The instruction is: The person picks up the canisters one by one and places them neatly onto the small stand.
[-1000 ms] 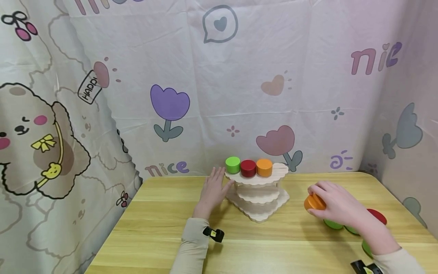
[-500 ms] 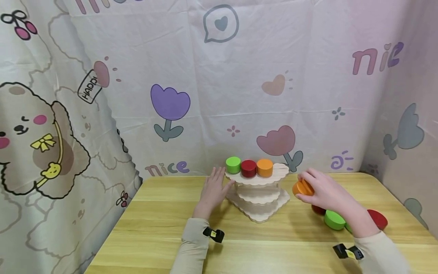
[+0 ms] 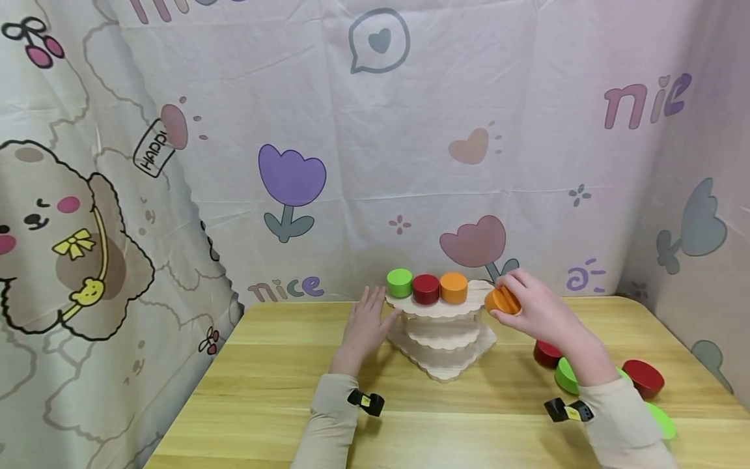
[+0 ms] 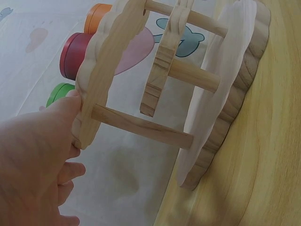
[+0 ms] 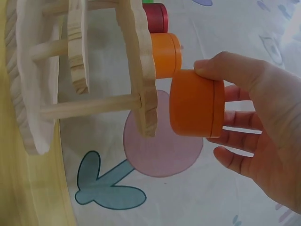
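Note:
A three-tiered pale wooden stand [image 3: 443,339] with scalloped edges stands mid-table. Along its top tier sit a green round block [image 3: 400,283], a dark red one [image 3: 426,289] and an orange one [image 3: 454,288]. My right hand [image 3: 541,309] pinches another orange round block [image 5: 196,103], which has a seam near one end, between thumb and fingers. This block is held right beside the top tier's right end, close to the orange one there. My left hand [image 3: 364,329] rests at the tier's left edge, fingers extended, with its thumb [image 4: 70,101] at the rim by the green block.
On the right of the wooden table [image 3: 263,391] lie more round blocks: a dark red one [image 3: 547,353], a green one [image 3: 566,376], a red one [image 3: 643,378] and another green one [image 3: 661,420], partly behind my right arm. A patterned curtain [image 3: 363,130] hangs behind.
My right hand has carried the orange block left and up from above the loose blocks to the stand's top tier. My left hand has stayed in place.

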The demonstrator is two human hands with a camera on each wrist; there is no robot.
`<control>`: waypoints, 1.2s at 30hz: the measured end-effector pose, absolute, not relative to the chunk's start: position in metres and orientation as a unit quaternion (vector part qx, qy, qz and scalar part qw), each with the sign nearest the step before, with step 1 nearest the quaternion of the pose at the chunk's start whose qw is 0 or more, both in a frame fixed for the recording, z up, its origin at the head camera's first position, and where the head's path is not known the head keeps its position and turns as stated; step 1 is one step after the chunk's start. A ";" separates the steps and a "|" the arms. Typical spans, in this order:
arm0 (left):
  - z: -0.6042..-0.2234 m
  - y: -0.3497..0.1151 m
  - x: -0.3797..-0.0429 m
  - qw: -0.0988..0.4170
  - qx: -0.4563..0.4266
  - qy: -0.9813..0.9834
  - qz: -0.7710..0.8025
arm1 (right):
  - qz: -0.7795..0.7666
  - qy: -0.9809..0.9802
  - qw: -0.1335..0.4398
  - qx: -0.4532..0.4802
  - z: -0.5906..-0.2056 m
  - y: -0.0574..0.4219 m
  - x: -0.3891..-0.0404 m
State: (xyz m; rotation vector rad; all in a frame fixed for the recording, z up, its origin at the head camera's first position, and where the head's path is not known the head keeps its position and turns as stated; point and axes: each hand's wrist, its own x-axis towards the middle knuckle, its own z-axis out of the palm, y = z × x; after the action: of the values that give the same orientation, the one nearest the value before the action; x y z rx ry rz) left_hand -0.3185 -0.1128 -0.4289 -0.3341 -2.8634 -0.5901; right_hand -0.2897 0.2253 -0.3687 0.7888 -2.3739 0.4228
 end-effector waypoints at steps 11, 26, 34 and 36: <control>-0.428 -0.113 -0.317 0.094 -0.110 -0.968 -0.206 | 0.201 -0.872 0.338 0.290 -0.369 0.211 -0.310; -0.426 -0.112 -0.316 0.095 -0.110 -0.966 -0.214 | 0.256 -0.883 0.307 0.247 -0.378 0.199 -0.337; -0.426 -0.112 -0.316 0.094 -0.110 -0.966 -0.215 | 0.273 -0.873 0.296 0.275 -0.383 0.199 -0.342; -0.426 -0.112 -0.315 0.093 -0.109 -0.966 -0.215 | 0.273 -0.871 0.294 0.284 -0.385 0.199 -0.343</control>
State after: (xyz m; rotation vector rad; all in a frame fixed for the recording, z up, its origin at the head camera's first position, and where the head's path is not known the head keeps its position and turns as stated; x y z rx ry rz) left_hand -0.3155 -0.1122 -0.4259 -0.3248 -2.8679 -0.6387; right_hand -0.3429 0.1986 -0.3845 0.7555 -2.3193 0.7262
